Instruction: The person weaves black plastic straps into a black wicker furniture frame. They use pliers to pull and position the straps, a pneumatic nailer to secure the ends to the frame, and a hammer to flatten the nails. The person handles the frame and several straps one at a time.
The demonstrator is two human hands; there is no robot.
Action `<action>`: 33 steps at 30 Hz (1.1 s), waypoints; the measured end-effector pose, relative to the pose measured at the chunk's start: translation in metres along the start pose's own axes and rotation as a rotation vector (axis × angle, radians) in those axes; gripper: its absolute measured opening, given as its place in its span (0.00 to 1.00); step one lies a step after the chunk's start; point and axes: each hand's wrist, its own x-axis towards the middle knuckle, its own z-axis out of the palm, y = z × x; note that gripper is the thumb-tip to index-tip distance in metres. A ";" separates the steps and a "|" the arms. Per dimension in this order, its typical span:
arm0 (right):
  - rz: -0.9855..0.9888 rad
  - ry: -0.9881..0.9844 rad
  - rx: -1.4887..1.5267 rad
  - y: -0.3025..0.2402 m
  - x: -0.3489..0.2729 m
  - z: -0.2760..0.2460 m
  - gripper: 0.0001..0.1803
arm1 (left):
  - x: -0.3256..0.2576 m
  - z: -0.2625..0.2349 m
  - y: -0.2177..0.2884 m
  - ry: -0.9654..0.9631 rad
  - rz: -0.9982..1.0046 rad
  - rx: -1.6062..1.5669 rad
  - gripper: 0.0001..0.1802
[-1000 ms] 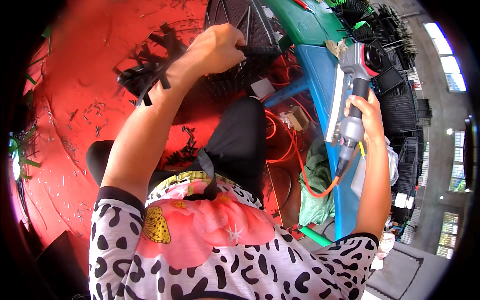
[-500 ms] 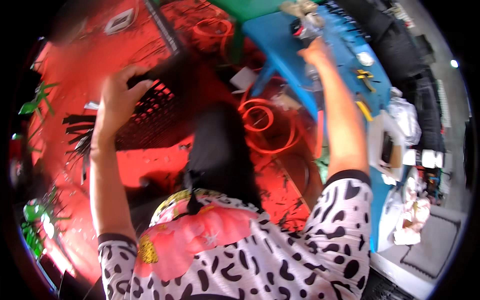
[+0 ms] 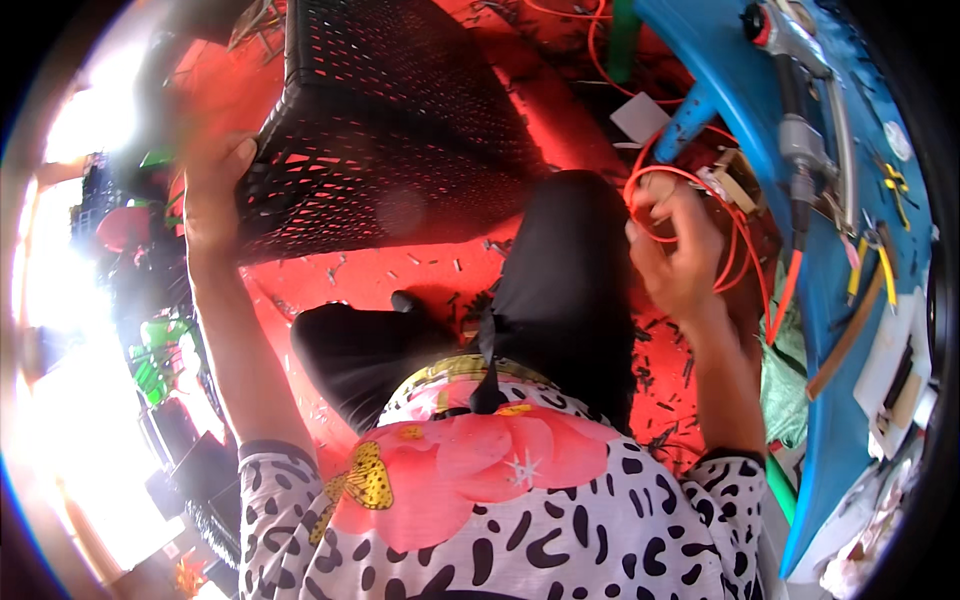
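Two hands are engaged: left hand (image 3: 212, 195) is clamped on the near-left corner of the black mesh basket (image 3: 385, 120), which is tipped, long axis running far-right. Right hand (image 3: 672, 255), half curled, is hooked into the orange cable loops (image 3: 735, 235) at right, beside the blue bench (image 3: 830, 330). Basket lies nearer the left hand.

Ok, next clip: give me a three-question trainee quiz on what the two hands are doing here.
1. True or false: the left hand grips the edge of the black perforated basket.
2. What does the right hand handle? A) green hose B) orange tube C) white card
3. On what does the grey tool with the hose lie?

Key:
1. True
2. B; the fingers touch its loops.
3. The blue table, at the person's right.
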 end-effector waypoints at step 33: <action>0.407 0.224 0.599 0.030 -0.078 0.070 0.15 | 0.028 -0.104 -0.101 -0.188 -0.037 -0.392 0.32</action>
